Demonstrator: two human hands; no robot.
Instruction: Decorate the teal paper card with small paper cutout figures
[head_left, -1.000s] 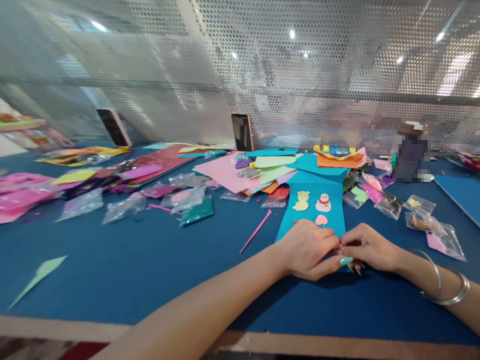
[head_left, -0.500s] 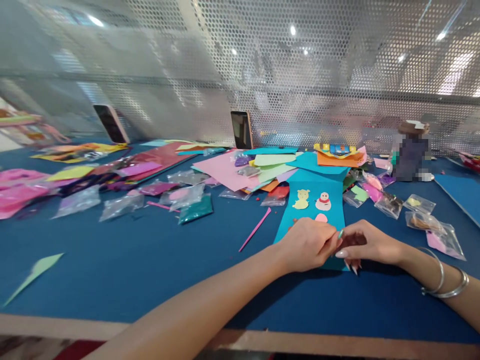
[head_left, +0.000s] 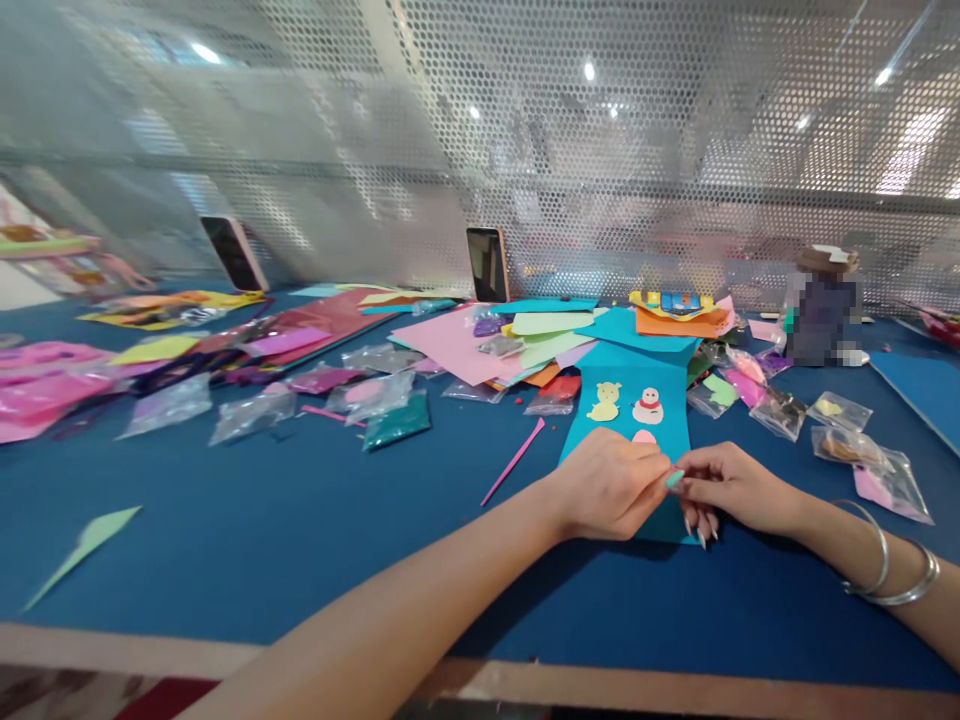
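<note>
My left hand [head_left: 611, 485] is closed above a turquoise paper sheet [head_left: 667, 385], its fingertips pressed together. From the right, my right hand [head_left: 731, 490] meets it in a pinch; the fingertips touch or nearly touch. Whatever lies between them is too small or hidden to make out. On the sheet are a yellow bear-like clay figure [head_left: 604, 402], a snowman [head_left: 649, 406] with a red scarf, and a pink round piece [head_left: 643, 437] partly covered by my left hand. Silver bangles circle my right wrist.
A pink plastic clay tool [head_left: 514, 462] lies left of the sheet. Small clay bags [head_left: 840, 410] are at right, with a teal bag [head_left: 397, 420] and coloured papers [head_left: 450, 345] at left and behind. Phones [head_left: 487, 265] lean on the perforated metal screen. A green paper scrap [head_left: 86, 540] lies far left.
My right thumb and fingers have closed in against my left fingertips. My left hand has shifted slightly left. The view has turned a little, and the things on the table lie as before.
</note>
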